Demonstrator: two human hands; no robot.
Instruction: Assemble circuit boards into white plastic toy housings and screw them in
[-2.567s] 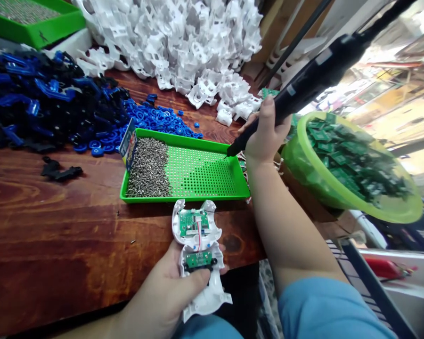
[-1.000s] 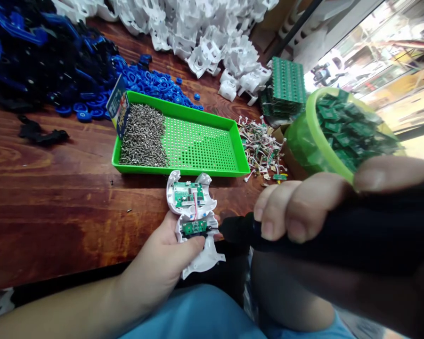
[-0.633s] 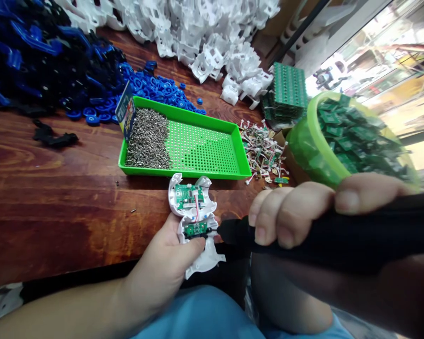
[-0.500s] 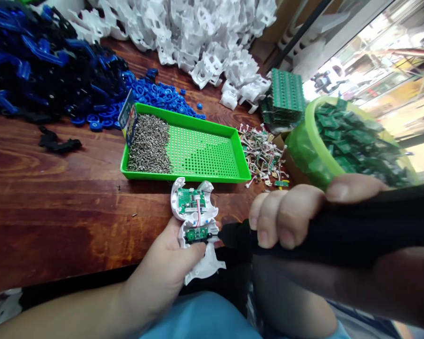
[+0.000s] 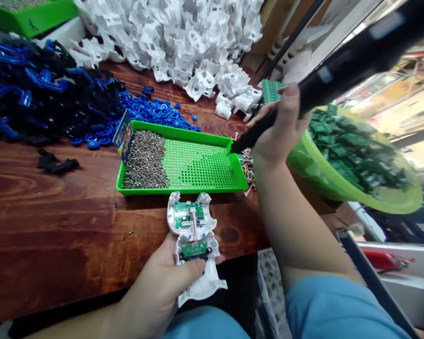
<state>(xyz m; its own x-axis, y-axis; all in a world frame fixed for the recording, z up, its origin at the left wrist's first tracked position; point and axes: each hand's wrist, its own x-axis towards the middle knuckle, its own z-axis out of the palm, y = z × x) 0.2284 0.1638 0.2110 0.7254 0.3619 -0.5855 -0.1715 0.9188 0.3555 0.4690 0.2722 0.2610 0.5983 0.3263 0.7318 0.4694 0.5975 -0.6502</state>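
Observation:
My left hand [image 5: 169,268] grips a white plastic shell [image 5: 203,282] at the table's front edge, its thumb lying across the lower half. Two green circuit boards sit in the shell: an upper circuit board [image 5: 180,215] and a lower circuit board [image 5: 189,248], with red and white wires running from the upper one. In my right hand [image 5: 281,127] is a black electric screwdriver [image 5: 325,77], tilted with its tip over the right end of a green perforated tray [image 5: 183,191]. Many small screws [image 5: 144,160] fill the tray's left part.
White shells [image 5: 183,37] are heaped at the back, with black and blue parts [image 5: 24,94] and blue rings [image 5: 144,110] at left. A yellow-green basin [image 5: 360,193] of circuit boards stands at right. A loose black part [image 5: 56,162] lies on the table [image 5: 74,226].
My right hand has lifted the electric screwdriver off the lower circuit board and moved it up to the tray's right end. My left hand still holds the shell, slightly lower in view.

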